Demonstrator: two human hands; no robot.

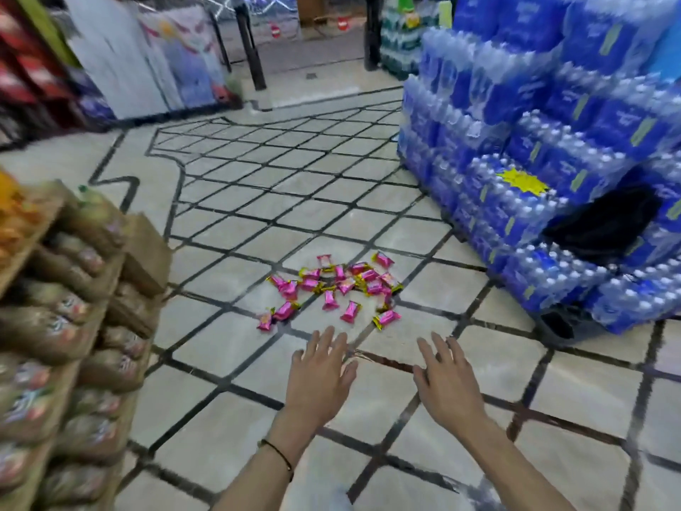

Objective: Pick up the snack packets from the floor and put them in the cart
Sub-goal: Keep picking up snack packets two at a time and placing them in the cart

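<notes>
The floor (pixel 206 411), pale tile crossed by dark lines, is carrying a loose scatter of pink snack packets (pixel 339 285) just ahead of the left grip (pixel 318 366) and right grip (pixel 447 374). Stacked bottled-water packs (pixel 534 160) are standing on it beyond and to the right of the right grip, and shelves (pixel 73 326) of brown bags are standing left of the left grip.

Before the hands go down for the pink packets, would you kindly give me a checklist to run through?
1. Left hand empty, fingers straight: ok.
2. Right hand empty, fingers straight: ok.
3. Packets in view on the floor, beyond both hands: ok.
4. Floor between hands and packets bare: ok.
5. Cart in view: not ok, none in frame.
6. Packet count: cannot tell, they overlap.
</notes>
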